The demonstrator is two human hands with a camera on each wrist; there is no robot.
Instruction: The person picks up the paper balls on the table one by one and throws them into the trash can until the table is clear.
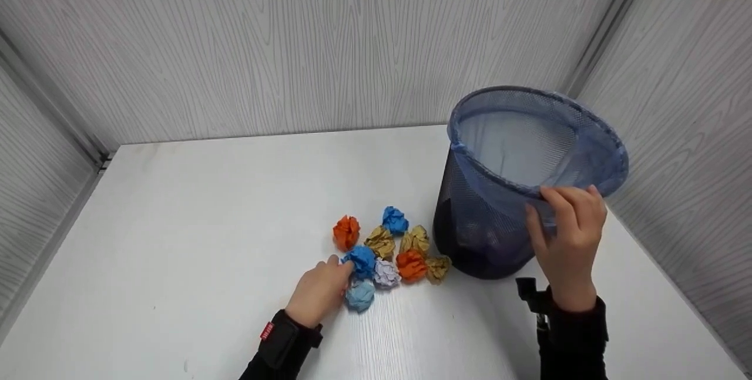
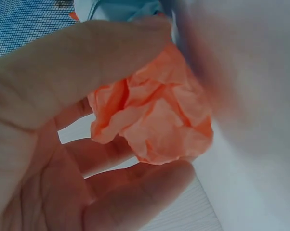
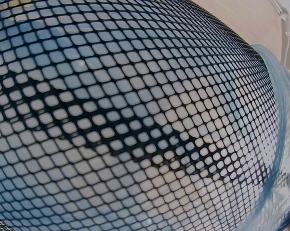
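Observation:
My left hand (image 1: 320, 292) is low over the table at the near-left side of a group of crumpled paper balls. Between its thumb and fingers it grips an orange paper ball (image 2: 154, 115), mostly hidden behind the hand in the head view. Right by the fingertips lie a blue paper ball (image 1: 361, 261) and a light blue paper ball (image 1: 360, 296). My right hand (image 1: 570, 245) holds the near rim of a black mesh wastebasket (image 1: 470, 209), thumb outside. A translucent blue bag (image 1: 614, 174) lines the basket and folds over its rim. The mesh fills the right wrist view.
Beside the basket's left foot lie more paper balls: an orange one (image 1: 411, 266), a lilac-white one (image 1: 386, 274) and several gold ones (image 1: 380, 243). Farther back are another orange ball (image 1: 346, 233) and another blue ball (image 1: 395, 220). Grey panels (image 1: 294, 45) wall in the white table (image 1: 176, 251).

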